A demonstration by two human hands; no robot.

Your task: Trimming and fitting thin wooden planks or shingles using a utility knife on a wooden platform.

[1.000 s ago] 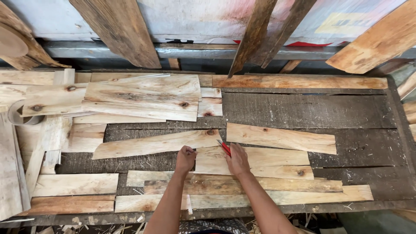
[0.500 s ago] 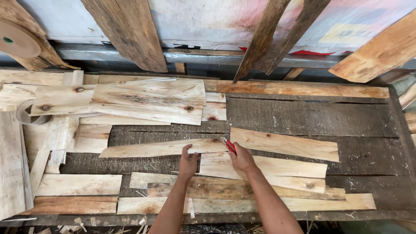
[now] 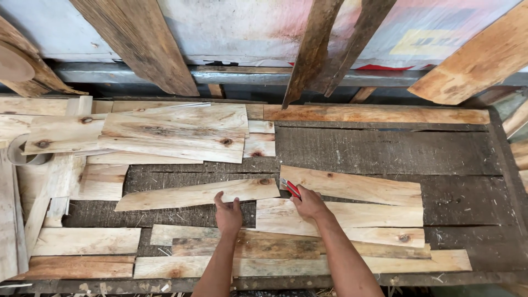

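Note:
My left hand (image 3: 228, 213) lies flat, fingers spread, on the lower edge of a long pale veneer strip (image 3: 187, 194) on the dark workbench. My right hand (image 3: 309, 203) grips a red utility knife (image 3: 291, 187). The knife tip sits at the gap between that strip's right end and another pale veneer piece (image 3: 357, 185) to the right. More thin wood sheets (image 3: 341, 217) lie under and in front of both hands.
A stack of veneer sheets (image 3: 176, 132) lies at the back left of the dark bench top (image 3: 385, 146). Rough planks (image 3: 137, 44) lean against the back wall. A tape roll (image 3: 22, 151) sits at the left edge. Narrow offcuts (image 3: 82, 242) lie at the front left.
My left hand has slid slightly along the strip's lower edge. My right hand with the knife stays at the strip's right end. The view has shifted a little.

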